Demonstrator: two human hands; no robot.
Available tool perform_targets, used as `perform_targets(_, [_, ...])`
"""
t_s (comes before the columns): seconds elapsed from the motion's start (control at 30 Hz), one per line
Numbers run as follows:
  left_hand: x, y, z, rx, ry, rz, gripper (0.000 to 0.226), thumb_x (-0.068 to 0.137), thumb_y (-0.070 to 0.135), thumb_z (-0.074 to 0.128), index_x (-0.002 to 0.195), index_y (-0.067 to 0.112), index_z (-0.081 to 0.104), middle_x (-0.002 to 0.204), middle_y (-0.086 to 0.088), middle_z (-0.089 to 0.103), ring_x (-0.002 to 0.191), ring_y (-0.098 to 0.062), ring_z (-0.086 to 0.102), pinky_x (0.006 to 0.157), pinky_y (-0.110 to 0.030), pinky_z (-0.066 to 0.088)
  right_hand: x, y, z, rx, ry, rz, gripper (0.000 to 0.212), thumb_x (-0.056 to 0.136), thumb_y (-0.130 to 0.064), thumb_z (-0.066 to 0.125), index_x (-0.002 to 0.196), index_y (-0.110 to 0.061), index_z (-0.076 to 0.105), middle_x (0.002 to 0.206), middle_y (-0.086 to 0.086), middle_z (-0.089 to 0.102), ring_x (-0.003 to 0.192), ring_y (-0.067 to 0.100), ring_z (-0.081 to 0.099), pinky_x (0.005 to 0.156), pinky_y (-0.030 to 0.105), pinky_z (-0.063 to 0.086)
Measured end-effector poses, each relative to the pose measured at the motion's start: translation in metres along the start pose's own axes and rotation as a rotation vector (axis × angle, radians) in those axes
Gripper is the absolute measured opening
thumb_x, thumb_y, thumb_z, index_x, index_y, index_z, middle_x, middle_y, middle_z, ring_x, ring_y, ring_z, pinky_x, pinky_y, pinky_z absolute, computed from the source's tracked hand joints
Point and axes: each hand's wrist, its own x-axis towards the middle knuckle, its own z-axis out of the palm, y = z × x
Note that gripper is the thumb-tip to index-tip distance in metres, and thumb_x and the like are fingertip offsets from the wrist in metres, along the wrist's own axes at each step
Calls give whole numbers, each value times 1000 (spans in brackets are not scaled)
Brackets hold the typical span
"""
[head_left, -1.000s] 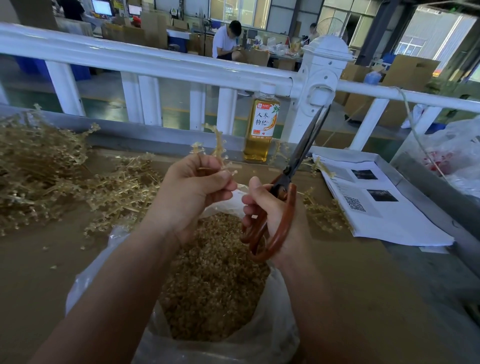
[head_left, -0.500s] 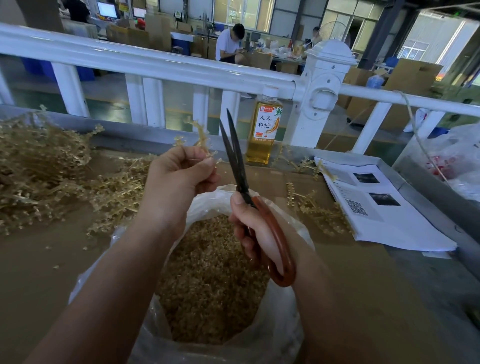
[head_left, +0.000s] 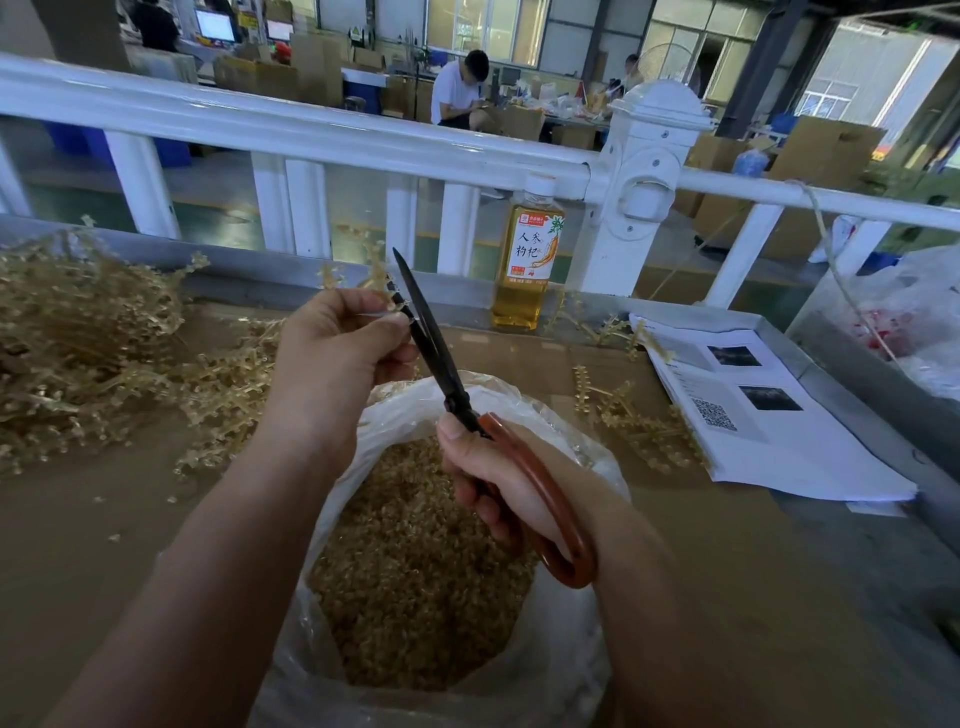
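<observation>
My left hand (head_left: 337, 358) pinches a small golden plastic sprig (head_left: 375, 270) that sticks up above the fingers. My right hand (head_left: 514, 483) grips red-handled scissors (head_left: 441, 353); the dark blades point up and left, and they meet the sprig right at my left fingertips. Both hands hover over an open clear plastic bag (head_left: 566, 670) filled with small golden cut pieces (head_left: 415, 571). A big heap of uncut golden sprigs (head_left: 88, 338) lies on the brown table to the left.
A bottle of yellow drink (head_left: 527, 260) stands by the white railing (head_left: 311, 130) at the table's far edge. Printed sheets (head_left: 763, 415) lie at the right with loose sprigs (head_left: 634, 421) beside them. Another plastic bag (head_left: 914, 317) sits far right. A person sits at a desk beyond the railing.
The scissors swung from pointing up right to pointing up left, and their blades have reached the sprig in my left hand. My left hand stayed over the bag.
</observation>
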Motion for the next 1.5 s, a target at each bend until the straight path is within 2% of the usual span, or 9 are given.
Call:
perform_targets(0.17, [0,-1,2,55,6,-14,20,85,-4,57,81,14,51,68,-5,62,48,-5,59,49,-16,49,-1,-1,0,-28,-9,11,28,90,-59,33,73,-37,40,65,-7,50,44,3,42,40,14,36])
perform_targets(0.3, [-1,-1,4,85,-22,-28,19,84,-5,58,85,13,50,69,-8,61,47,-6,58,48,-17,49,1,0,-2,-32,-1,26,29,92,-57,34,74,-37,41,66,-6,50,44,2,43,40,13,36])
perform_targets(0.47, [-2,-1,4,88,-37,-46,19,83,-5,59,87,12,50,71,-10,61,47,-6,59,48,-17,49,1,2,-2,-24,13,24,29,89,-60,36,74,-36,43,65,-7,52,39,-3,45,49,18,35])
perform_targets(0.73, [-3,1,3,64,-47,-60,20,83,-6,58,86,12,50,71,-9,62,48,-6,59,48,-18,49,1,-2,0,38,4,29,28,94,-51,36,71,-35,37,62,-5,43,44,6,42,49,23,34])
perform_targets(0.87, [-4,2,2,52,-50,-61,20,84,-7,57,86,12,50,69,-7,62,48,-7,59,48,-18,49,1,-3,1,57,14,57,29,93,-53,38,69,-36,37,62,-11,43,33,-6,44,44,13,31])
perform_targets(0.97, [-4,3,2,52,-52,-56,20,84,-7,57,85,12,50,69,-8,62,48,-7,59,48,-18,49,3,1,1,63,41,49,28,92,-53,38,69,-37,37,58,-13,45,34,-10,44,45,13,32])
perform_targets(1.03, [-4,4,2,53,-51,-56,20,84,-7,57,85,12,50,69,-8,62,48,-7,59,48,-18,49,2,-1,1,159,14,79,27,94,-49,37,70,-36,37,45,-15,51,33,-12,45,40,9,34])
perform_targets(1.17, [-4,4,2,49,-52,-55,20,84,-7,57,85,12,50,71,-10,61,48,-7,58,49,-18,49,-5,-10,-1,440,-134,90,30,102,-22,27,74,-20,37,30,-15,48,28,-9,45,31,3,30])
perform_targets(1.5, [-4,4,1,66,-42,-33,21,84,-7,56,83,13,50,68,-8,61,47,-7,58,47,-18,48,-5,-13,2,539,-136,111,30,101,-21,29,73,-19,37,27,-12,45,25,-8,43,28,4,28])
